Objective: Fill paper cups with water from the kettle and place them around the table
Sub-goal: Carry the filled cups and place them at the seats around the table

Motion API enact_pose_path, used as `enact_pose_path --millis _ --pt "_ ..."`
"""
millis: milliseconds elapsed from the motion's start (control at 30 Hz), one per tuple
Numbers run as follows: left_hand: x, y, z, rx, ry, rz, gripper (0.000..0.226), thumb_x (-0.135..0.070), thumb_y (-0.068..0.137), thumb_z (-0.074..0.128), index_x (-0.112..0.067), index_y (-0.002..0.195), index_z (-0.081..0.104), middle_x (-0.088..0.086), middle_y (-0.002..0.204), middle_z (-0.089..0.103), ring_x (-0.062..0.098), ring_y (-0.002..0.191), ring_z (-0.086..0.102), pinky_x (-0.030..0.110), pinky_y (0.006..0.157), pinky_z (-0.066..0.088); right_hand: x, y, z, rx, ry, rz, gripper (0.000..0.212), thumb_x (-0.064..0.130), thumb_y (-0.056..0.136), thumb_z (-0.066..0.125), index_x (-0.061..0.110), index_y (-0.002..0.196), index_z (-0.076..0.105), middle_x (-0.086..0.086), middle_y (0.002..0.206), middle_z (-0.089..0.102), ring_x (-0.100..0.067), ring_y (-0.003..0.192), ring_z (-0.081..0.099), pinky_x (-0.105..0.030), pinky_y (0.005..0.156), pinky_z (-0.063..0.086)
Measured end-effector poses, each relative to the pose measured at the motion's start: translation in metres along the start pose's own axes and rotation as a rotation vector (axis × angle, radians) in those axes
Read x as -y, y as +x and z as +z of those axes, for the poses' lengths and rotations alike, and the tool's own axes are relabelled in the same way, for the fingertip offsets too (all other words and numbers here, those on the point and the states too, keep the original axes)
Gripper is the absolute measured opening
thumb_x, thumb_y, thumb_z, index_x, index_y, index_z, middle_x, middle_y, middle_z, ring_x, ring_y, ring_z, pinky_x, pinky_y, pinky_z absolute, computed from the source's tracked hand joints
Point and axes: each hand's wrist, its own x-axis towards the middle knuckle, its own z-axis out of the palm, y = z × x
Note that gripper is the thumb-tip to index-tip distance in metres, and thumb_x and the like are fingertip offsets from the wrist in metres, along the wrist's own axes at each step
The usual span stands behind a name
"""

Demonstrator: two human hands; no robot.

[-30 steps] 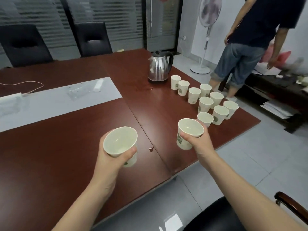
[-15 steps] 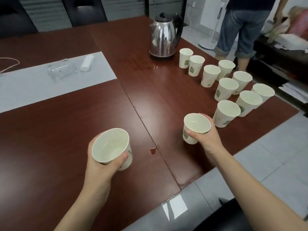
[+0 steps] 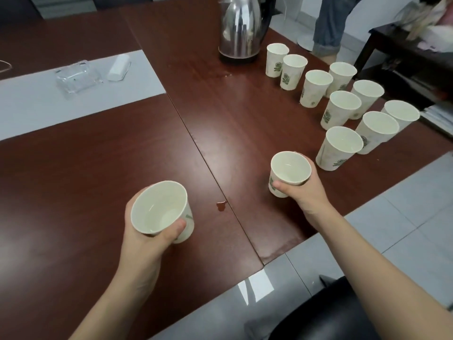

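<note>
My left hand (image 3: 144, 239) grips a white paper cup (image 3: 161, 211) with a little water in it, held over the dark red table (image 3: 73, 180) near its front edge. A second paper cup (image 3: 289, 173), also holding water, is gripped by my right hand (image 3: 306, 192) low over the table to the right. Several more paper cups (image 3: 343, 114) stand in two rows at the right. The steel kettle (image 3: 241, 28) stands behind them at the top.
A small water drop (image 3: 221, 205) lies on the table seam between my hands. A glass ashtray (image 3: 78, 77) and a white roll (image 3: 119, 67) lie on the grey strip at the left. A person's legs (image 3: 331, 25) stand beyond the table's right edge. A black chair (image 3: 331, 312) sits below my right arm.
The view has tilted down and moved closer to the table. Both hands have lowered their cups a little toward the tabletop, still gripping them.
</note>
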Motion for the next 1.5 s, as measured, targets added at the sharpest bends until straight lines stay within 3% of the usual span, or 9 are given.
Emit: enact_pose_path --millis 133,267,367,500,633,900,1100,1267,1500 --pt "-0.005 -0.012 0.003 -0.001 0.016 -0.003 0.072 -0.033 0.044 0.075 -0.034 0.111 0.049 -0.018 0.108 0.062 -0.001 0.1 0.058 0.015 0.081 0.049 0.005 -0.01 -0.009 0.021 0.071 0.084 0.107 -0.007 0.064 0.081 0.021 0.149 0.022 0.012 0.133 0.046 0.005 0.113 0.05 -0.018 0.095 0.042" --pt "-0.018 -0.027 0.006 0.017 -0.008 -0.032 0.077 -0.035 0.042 0.08 -0.034 0.112 0.049 -0.02 0.107 0.062 0.002 0.101 0.058 0.016 0.082 0.049 0.016 -0.037 -0.025 0.031 0.038 0.172 0.118 0.001 0.062 0.082 0.015 0.153 0.008 0.004 0.152 0.03 -0.011 0.137 0.034 -0.028 0.111 0.03" --pt "-0.032 -0.039 0.007 0.01 -0.061 -0.065 0.081 -0.036 0.038 0.083 -0.032 0.112 0.05 -0.014 0.108 0.062 0.006 0.102 0.058 0.022 0.084 0.049 0.036 -0.068 -0.033 -0.124 0.014 0.197 0.091 0.002 0.081 0.07 0.012 0.152 0.014 -0.004 0.158 0.021 -0.014 0.14 0.03 -0.034 0.115 0.029" --pt "-0.058 -0.057 -0.001 -0.004 -0.088 -0.076 0.078 -0.032 0.041 0.079 -0.03 0.113 0.05 -0.016 0.104 0.064 0.006 0.101 0.059 0.026 0.086 0.048 0.072 -0.115 -0.031 -0.289 -0.189 -0.009 0.055 0.018 0.088 0.065 0.018 0.138 0.041 -0.006 0.144 0.038 -0.011 0.12 0.047 -0.031 0.102 0.039" --pt "-0.086 -0.073 -0.026 -0.036 -0.076 -0.056 0.083 -0.033 0.039 0.079 -0.025 0.116 0.049 -0.013 0.103 0.064 0.001 0.095 0.061 0.018 0.078 0.05 0.114 -0.146 0.018 0.043 -0.264 -0.122 0.012 0.023 0.094 0.059 0.031 0.101 0.064 0.005 0.116 0.063 0.0 0.106 0.055 -0.036 0.102 0.041" --pt "-0.116 -0.092 -0.114 -0.198 -0.036 -0.004 0.079 -0.034 0.043 0.079 -0.025 0.116 0.048 -0.01 0.109 0.062 -0.001 0.098 0.06 0.019 0.081 0.049 0.155 -0.207 0.21 0.772 -0.081 0.051 0.046 0.059 0.092 0.038 0.041 0.134 0.043 0.015 0.143 0.047 0.001 0.133 0.04 -0.032 0.115 0.031" --pt "-0.117 -0.1 -0.203 -0.403 -0.011 0.009 0.073 -0.019 0.053 0.082 -0.025 0.116 0.046 -0.004 0.112 0.062 -0.002 0.097 0.061 0.016 0.078 0.049 0.142 -0.244 0.329 0.906 0.027 0.047 0.07 0.066 0.081 0.04 0.027 0.138 0.047 0.011 0.139 0.053 -0.004 0.133 0.043 -0.038 0.116 0.029" --pt "-0.108 -0.106 -0.28 -0.511 0.024 -0.004 0.062 -0.001 0.074 0.077 -0.026 0.118 0.041 -0.009 0.11 0.058 -0.012 0.09 0.058 0.011 0.074 0.047 0.126 -0.27 0.413 0.981 0.088 0.146 0.032 0.043 0.098 0.041 0.031 0.123 0.056 0.002 0.132 0.06 -0.014 0.126 0.052 -0.043 0.113 0.034" --pt "-0.089 -0.105 -0.376 -0.64 0.05 -0.067 0.05 -0.044 0.084 0.051 -0.03 0.13 0.036 -0.006 0.119 0.055 0.004 0.106 0.054 0.013 0.084 0.046 0.099 -0.308 0.512 1.007 0.055 0.158 0.057 0.051 0.086 0.041 0.024 0.135 0.052 0.001 0.136 0.057 -0.015 0.128 0.05 -0.043 0.113 0.035"
